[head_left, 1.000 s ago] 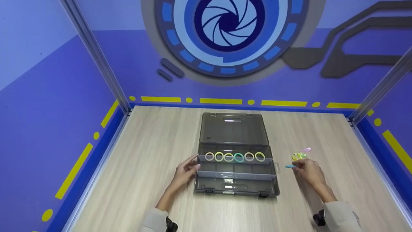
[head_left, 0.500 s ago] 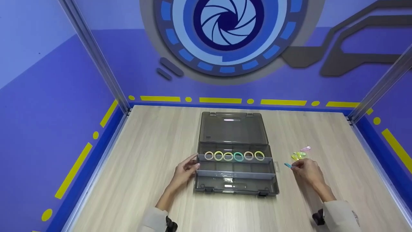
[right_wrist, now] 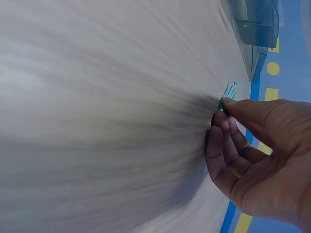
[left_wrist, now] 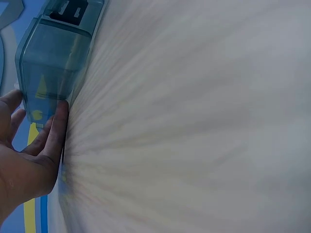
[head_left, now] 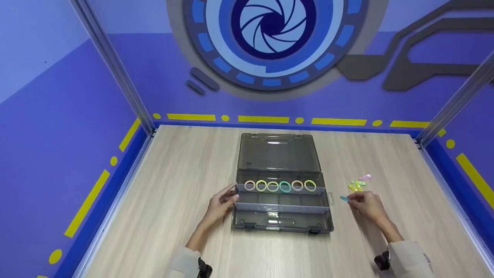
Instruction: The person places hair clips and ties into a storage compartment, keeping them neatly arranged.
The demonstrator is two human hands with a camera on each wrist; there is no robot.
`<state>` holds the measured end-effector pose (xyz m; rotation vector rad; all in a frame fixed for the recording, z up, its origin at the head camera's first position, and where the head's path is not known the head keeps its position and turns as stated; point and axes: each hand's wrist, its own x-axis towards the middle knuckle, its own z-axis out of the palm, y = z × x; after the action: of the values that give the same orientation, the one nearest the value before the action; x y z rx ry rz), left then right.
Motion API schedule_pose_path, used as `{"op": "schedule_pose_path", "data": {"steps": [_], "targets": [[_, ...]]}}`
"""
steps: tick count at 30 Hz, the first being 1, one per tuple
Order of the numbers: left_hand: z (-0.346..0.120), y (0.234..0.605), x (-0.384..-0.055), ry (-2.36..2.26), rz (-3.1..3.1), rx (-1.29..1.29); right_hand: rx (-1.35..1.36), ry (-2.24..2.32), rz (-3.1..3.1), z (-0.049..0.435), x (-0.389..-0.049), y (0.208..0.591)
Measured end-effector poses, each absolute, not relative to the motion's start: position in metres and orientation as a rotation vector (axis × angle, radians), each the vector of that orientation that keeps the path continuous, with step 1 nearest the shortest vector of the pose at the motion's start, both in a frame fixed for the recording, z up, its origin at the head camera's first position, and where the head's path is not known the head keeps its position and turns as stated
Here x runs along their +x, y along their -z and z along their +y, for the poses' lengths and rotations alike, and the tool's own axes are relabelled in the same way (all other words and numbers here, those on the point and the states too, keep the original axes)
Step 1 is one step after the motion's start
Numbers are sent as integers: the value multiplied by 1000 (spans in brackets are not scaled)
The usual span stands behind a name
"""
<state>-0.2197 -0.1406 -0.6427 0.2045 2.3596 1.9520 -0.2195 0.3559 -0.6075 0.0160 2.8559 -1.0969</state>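
Observation:
A smoky see-through compartment box lies with its lid folded back. Several pastel hair ties stand in a row along its rear divider. My left hand rests against the box's left side, fingers straight, fingertips at the wall in the left wrist view. To the right of the box, my right hand pinches a blue snap hair clip between thumb and fingers, low over the table. In the right wrist view the clip's end sticks out past the thumb; the rest is hidden.
Yellow hair clips, a green one and a pink one lie just beyond my right hand. A second divider crosses the box. Blue printed walls enclose the wooden table.
The blue hair clip has turned a little in my right fingers and shifted slightly left. My left hand stays at the box's side. The head view has tilted slightly.

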Motion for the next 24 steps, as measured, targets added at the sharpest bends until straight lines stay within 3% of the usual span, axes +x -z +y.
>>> {"op": "schedule_pose_path", "data": {"steps": [9, 24], "targets": [[-140, 606, -206, -1918, 2328, 229, 76, 1239, 2750, 360, -218, 601], [-139, 606, -206, -1947, 2313, 214, 120, 1330, 2716, 362, -216, 602]]}}
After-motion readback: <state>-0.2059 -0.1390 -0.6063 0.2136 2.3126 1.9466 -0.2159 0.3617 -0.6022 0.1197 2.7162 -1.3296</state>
